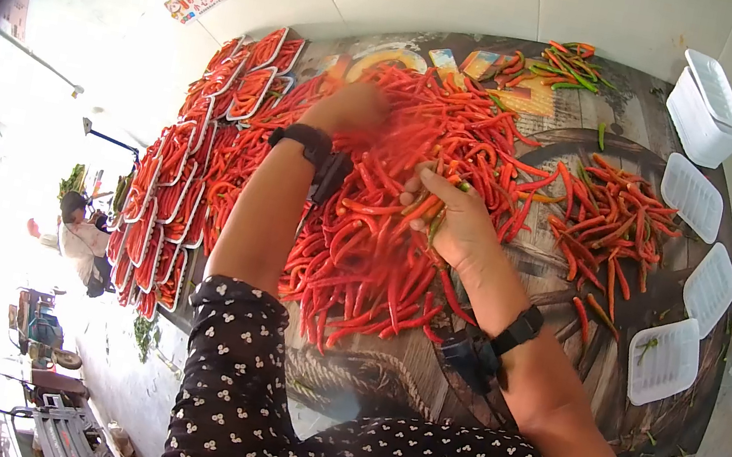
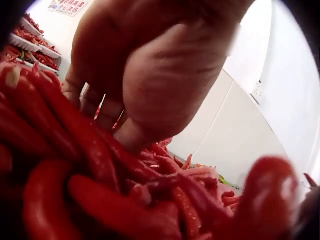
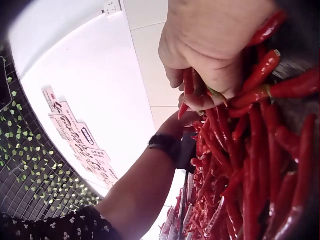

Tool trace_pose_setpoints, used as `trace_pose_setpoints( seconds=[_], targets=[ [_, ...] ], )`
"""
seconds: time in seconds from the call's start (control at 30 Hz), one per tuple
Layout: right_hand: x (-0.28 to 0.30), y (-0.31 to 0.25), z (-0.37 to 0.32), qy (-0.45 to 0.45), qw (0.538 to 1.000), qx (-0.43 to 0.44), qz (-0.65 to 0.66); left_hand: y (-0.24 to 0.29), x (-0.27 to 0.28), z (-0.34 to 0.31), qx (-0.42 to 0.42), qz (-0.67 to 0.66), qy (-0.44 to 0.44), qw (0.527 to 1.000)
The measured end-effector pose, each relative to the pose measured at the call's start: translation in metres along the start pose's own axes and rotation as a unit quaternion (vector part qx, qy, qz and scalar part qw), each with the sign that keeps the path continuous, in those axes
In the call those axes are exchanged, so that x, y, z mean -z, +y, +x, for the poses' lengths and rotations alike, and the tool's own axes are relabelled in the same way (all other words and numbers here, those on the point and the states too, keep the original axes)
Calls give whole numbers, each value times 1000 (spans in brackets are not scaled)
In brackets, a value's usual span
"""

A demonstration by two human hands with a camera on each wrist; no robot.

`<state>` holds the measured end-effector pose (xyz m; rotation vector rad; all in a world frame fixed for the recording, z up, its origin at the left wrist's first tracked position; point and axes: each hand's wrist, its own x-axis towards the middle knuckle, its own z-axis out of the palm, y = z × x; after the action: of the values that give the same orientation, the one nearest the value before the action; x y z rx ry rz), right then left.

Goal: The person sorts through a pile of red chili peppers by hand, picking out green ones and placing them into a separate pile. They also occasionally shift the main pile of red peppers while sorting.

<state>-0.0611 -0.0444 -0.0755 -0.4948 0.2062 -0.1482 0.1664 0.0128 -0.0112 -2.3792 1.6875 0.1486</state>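
My left hand (image 1: 357,110), blurred in the head view, is over the upper part of a big heap of red chili peppers (image 1: 378,270). In the left wrist view the hand (image 2: 150,75) reaches down to the red peppers (image 2: 90,145), its fingers somewhat apart and their tips hidden. At the heap's right side my right hand (image 1: 459,225) holds a few peppers, red, orange and greenish. The right wrist view shows the right hand (image 3: 215,55) with its fingers curled round these peppers (image 3: 188,82), above more red ones (image 3: 250,150).
Filled white trays (image 1: 253,94) stand stacked at the left. On the right lie a smaller pepper pile (image 1: 617,219), empty trays (image 1: 664,361) and a tray stack (image 1: 703,122). Green peppers (image 1: 575,68) lie at the back edge. A person (image 1: 80,237) is beyond the table, left.
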Motion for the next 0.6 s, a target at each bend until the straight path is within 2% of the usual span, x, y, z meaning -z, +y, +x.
trace_pose_setpoints(
  seconds=[0.1, 0.17, 0.3, 0.37, 0.4, 0.47, 0.5, 0.57, 0.6],
  targets=[
    [1, 0, 1, 7, 1000, -10, 8, -4, -7, 7, 18, -31, -33, 999],
    [1, 1, 1, -4, 1000, -3, 5, -7, -8, 7, 38, -35, -88, 995],
    [1, 1, 2, 7, 1000, -2, 11, -3, -1, -16, 64, -110, -96, 987],
    [2, 2, 3, 0, 1000, -3, 16, 6, 12, -41, 49, -277, -3, 960],
    [3, 3, 3, 0, 1000, -4, 18, 10, 20, -53, 50, -277, -5, 960],
    [5, 3, 4, -21, 1000, 7, -1, 17, 33, -74, 108, -357, 53, 926],
    [4, 3, 3, -22, 1000, 6, 0, 22, 33, -82, 110, -356, 52, 927],
    [2, 1, 2, 0, 1000, 2, -17, 35, 33, -97, 101, -481, 88, 866],
    [1, 1, 1, -1, 1000, 1, -16, 48, 39, -103, 71, -494, 85, 862]
  ],
)
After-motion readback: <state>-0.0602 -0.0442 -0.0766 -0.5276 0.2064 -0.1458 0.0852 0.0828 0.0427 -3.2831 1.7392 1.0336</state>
